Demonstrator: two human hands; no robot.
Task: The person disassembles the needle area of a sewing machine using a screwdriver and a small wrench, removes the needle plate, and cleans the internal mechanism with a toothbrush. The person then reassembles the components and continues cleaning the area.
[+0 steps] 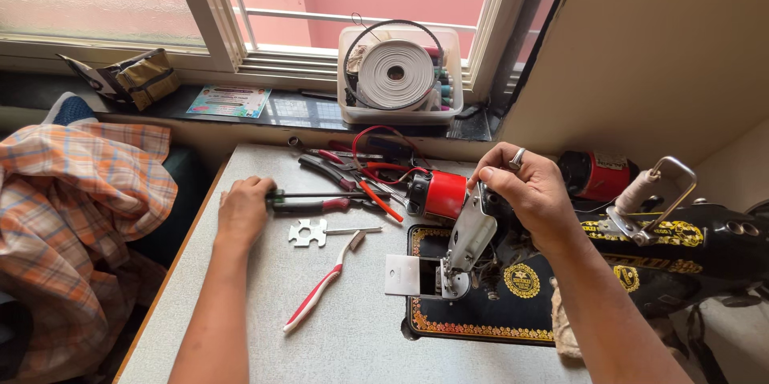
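Left hand [243, 209] closing around screwdriver [320, 195], centre-left of frame; I'm seeing shaft running horizontally right toward red motor [436, 193]. Right hand [525, 192] pinching faceplate [471, 233] on sewing machine [641, 260], centre-right.

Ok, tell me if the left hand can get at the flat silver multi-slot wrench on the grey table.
Probably yes. The left hand rests on a green-handled screwdriver, and the flat silver wrench lies just beside it on the grey table, uncovered, with nothing between them.
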